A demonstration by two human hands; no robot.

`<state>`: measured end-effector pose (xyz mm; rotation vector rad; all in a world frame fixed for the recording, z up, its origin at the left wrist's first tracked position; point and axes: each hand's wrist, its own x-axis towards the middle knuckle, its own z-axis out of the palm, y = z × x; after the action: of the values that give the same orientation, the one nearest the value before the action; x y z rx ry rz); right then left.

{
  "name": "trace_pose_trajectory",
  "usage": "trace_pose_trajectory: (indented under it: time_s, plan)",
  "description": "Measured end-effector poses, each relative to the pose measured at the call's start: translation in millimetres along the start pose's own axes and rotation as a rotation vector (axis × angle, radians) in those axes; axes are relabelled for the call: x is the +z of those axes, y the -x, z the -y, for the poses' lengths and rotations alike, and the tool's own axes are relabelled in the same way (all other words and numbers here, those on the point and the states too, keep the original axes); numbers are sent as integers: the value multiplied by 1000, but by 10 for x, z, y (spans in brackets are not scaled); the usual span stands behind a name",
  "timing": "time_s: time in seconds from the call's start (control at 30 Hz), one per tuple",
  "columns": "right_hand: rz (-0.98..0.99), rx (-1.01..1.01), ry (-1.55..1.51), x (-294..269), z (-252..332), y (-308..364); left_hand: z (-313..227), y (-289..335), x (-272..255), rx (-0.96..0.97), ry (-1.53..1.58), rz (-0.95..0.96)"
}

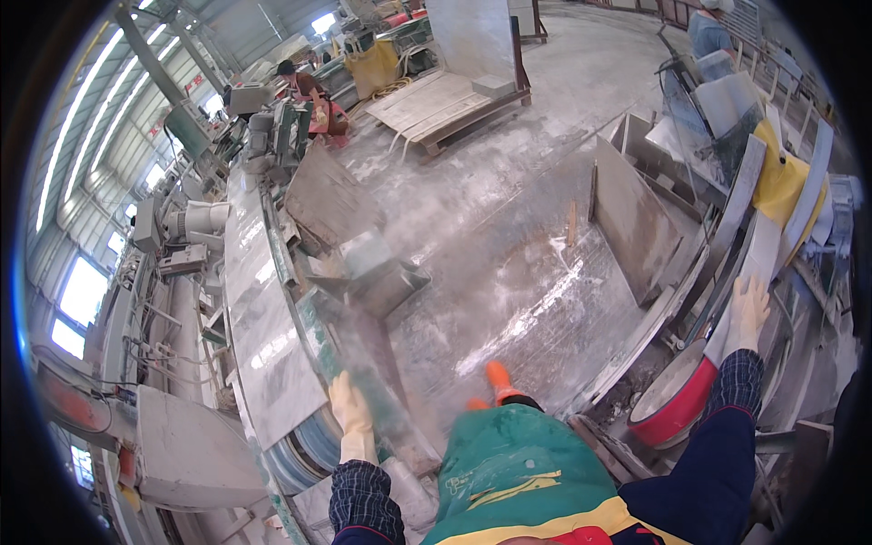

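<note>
While floor (pixel 490 291) spreads, a slab edge (pixel 312 386) flanks the left hand (pixel 351 407).

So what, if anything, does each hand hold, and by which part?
Nothing visibly held: the left hand is open beside the grey slab; the right hand is open.

Left-side conveyor (pixel 309 450): blue bands bare at near end; grey-white stone slab (pixel 272 363) flat along the bed beyond, 1 piece or several, cannot tell. Concrete floor (pixel 445 241): shiny in patches, looks wet. On it, 2 orange boots (pixel 499 377) and, farther out, 1 narrow brown strip (pixel 571 224). Low wooden pallet (pixel 422 107) beyond, bearing 1 grey block (pixel 493 86) and 1 upright pale sheet (pixel 472 38).
</note>
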<state>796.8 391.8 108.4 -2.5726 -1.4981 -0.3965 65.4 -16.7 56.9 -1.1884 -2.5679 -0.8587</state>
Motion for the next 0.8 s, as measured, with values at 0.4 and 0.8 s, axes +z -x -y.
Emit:
trace_pose_trajectory:
  time_s: [0.4, 0.8]
  plan:
    - [63, -57, -91, -364, -27, 1167, -21, 14, 31, 149, 42, -217]
    - [168, -56, -186, -661, -122, 1714, -7, 23, 28, 115, 138, -256]
